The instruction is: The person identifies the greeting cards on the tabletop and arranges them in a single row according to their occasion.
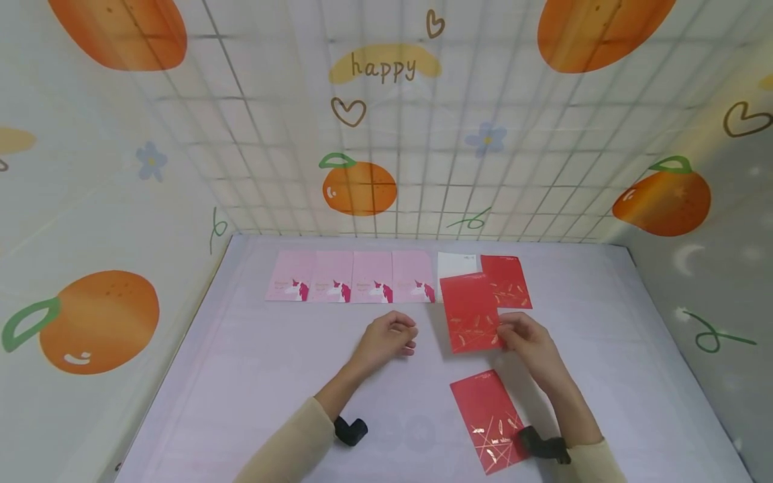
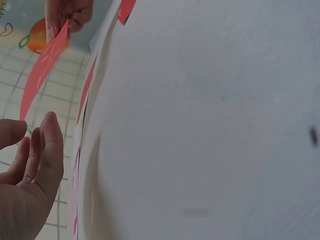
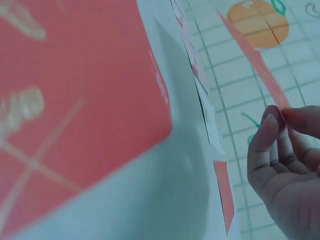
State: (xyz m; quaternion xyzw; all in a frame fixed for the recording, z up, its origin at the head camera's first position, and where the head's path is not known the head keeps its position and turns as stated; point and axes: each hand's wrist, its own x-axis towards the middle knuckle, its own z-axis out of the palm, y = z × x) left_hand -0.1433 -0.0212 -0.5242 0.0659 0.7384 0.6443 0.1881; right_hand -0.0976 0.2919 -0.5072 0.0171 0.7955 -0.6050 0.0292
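My right hand (image 1: 534, 349) pinches a red card (image 1: 470, 312) with gold leaf-like print by its right edge, between thumb and fingers. The card is raised above the table and overlaps a white card (image 1: 455, 263) and part of a second red card (image 1: 507, 282) lying behind it. In the right wrist view the held card (image 3: 257, 62) appears nearly edge-on. My left hand (image 1: 386, 342) is left of the card, its fingers loosely bent and holding nothing. Another red card (image 1: 486, 416) lies tilted near the front, partly hidden by the black right wrist camera (image 1: 543, 444).
Several pink cards (image 1: 372, 276) with a unicorn print lie side by side along the back of the white table (image 1: 241, 402), left of the white card. A grid-backed curtain (image 1: 290, 168) with orange prints rises behind the table and at both sides.
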